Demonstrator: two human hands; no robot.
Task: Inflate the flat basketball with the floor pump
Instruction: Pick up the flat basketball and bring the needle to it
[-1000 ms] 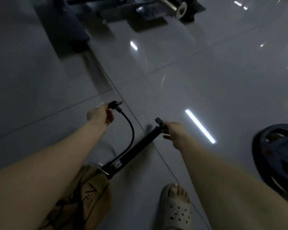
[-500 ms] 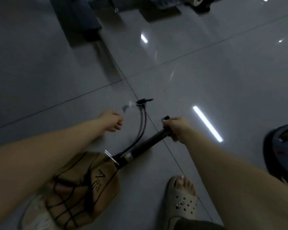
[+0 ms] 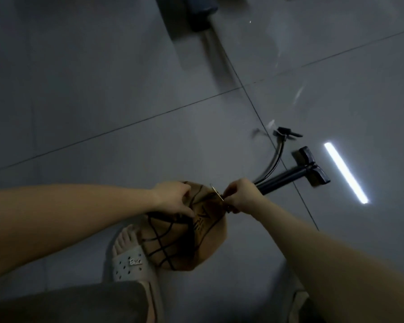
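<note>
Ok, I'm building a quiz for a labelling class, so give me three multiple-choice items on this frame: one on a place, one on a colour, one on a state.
1. Where does the pump handle lie?
A) on the floor tiles, beyond the right hand
B) leaning against a wall
C) across the person's lap

2. What colour is the slipper?
A) red
B) white
C) black

3. How does the basketball look?
A) round and full
B) collapsed and creased
C) cut in two halves

Answers:
1 A: the T-shaped handle rests flat on the grey tiles past the right hand.
2 B: the slipper reads pale white against the dark floor.
3 B: the ball sags in folds under the left hand.
</note>
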